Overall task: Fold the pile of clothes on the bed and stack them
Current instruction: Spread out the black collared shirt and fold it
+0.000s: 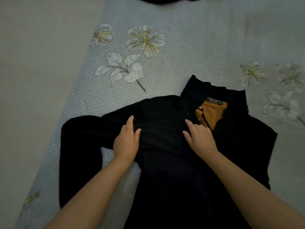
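— Hands? 
— Left hand (126,142) and right hand (200,138) press flat, fingers straight, gripping nothing, on the black jacket (173,171) spread across the bed (165,71).
— Advice? 
— Smooth outward; probably fold the sleeve (79,146) inward squarely.

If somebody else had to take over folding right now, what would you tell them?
Left hand: lies flat, fingers fairly straight, on the black garment near its left shoulder.
Right hand: rests on the chest just below the collar, fingers loosely curled, gripping nothing that I can see.
The garment lies spread on the flowered bedsheet, collar away from you, tan lining showing at the neck. Its left sleeve hangs down the side, not folded in.
Another dark item peeks in at the far edge.
Done: garment laid out. Left: fold the sleeves and body, then stack; no stack is in view.
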Available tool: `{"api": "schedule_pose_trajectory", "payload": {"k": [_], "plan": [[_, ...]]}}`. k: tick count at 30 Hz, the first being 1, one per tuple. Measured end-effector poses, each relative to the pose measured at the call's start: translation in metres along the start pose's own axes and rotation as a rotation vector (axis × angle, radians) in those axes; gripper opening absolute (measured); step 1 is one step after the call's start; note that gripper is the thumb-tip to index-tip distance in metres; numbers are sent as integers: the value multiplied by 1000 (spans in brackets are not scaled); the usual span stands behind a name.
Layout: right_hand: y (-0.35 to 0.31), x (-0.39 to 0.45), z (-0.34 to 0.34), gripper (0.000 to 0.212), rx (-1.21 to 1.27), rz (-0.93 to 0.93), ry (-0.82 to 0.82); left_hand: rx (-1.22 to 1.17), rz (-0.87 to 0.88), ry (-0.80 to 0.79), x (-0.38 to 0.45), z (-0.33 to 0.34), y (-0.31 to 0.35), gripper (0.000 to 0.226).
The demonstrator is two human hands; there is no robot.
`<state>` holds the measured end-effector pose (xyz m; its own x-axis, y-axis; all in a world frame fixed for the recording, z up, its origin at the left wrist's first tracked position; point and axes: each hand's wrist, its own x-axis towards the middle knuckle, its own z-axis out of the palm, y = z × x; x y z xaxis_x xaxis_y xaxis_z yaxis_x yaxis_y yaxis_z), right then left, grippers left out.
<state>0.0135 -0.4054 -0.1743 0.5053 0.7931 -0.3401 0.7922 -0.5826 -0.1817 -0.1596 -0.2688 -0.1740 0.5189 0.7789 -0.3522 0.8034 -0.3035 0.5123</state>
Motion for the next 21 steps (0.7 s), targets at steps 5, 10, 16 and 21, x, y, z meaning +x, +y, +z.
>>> {"api": "schedule_pose_trajectory", "payload": {"k": [5, 10, 16, 21], "plan": [[-5, 16, 1, 44, -73, 3, 193, 57, 84, 52, 17, -14, -15, 51], [-11, 18, 11, 50, -192, 76, 191, 351, 45, 8, 19, -12, -21, 56], [-15, -31, 23, 48, 9, -54, 367, 335, 122, 361, -31, -27, -68, 51], [-34, -81, 48, 48, 62, -164, 333, 141, -446, 270, -109, -24, -114, 73]]}}
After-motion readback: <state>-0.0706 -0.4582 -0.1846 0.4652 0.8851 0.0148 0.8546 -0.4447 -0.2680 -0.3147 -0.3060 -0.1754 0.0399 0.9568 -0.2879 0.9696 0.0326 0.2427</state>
